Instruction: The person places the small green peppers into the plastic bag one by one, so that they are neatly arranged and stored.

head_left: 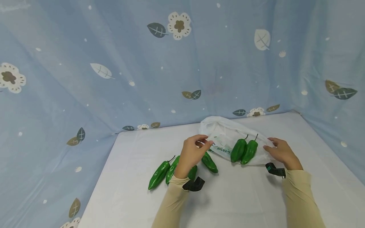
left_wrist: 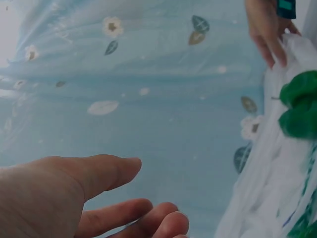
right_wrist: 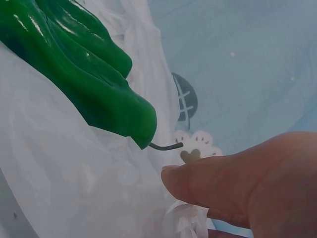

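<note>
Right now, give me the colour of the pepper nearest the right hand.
That pepper is glossy green; the right wrist view shows it best.

2 peppers (right_wrist: 99,94) cropped (right wrist view).

Soft light; faint shadows on the table (head_left: 236,198); wrist views dimmer
</note>
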A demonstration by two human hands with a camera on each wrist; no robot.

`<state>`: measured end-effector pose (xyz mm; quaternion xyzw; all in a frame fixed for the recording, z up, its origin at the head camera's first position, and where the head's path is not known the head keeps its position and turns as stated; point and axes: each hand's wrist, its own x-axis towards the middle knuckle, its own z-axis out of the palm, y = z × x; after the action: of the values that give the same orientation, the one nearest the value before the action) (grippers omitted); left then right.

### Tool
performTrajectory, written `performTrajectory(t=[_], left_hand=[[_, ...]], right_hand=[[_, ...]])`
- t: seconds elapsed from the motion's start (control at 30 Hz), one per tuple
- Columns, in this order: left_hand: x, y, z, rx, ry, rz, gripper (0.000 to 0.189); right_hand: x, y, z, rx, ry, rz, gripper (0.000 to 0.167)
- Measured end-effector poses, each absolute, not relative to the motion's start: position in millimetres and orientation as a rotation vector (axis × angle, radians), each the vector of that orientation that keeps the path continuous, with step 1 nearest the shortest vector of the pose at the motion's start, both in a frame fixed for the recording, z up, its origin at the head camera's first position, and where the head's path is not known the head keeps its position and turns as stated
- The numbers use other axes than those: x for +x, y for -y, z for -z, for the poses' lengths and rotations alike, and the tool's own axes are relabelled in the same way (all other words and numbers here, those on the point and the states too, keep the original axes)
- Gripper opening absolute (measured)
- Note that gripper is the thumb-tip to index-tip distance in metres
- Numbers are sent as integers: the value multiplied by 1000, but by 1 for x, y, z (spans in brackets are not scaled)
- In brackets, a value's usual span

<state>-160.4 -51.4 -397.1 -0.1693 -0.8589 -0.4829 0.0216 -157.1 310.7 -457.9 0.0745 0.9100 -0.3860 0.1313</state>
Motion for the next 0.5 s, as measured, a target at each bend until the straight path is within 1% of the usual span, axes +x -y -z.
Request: performTrajectory(t=[0.33,0.5], left_hand=[[-151,94,386,-393,2580,1475,33],[-140,120,381,-278,2532,1486,28]], right_hand=[[-157,-315,461,208,-2645,1106,73],[-158,-314,463,213,-2644,1108,73]])
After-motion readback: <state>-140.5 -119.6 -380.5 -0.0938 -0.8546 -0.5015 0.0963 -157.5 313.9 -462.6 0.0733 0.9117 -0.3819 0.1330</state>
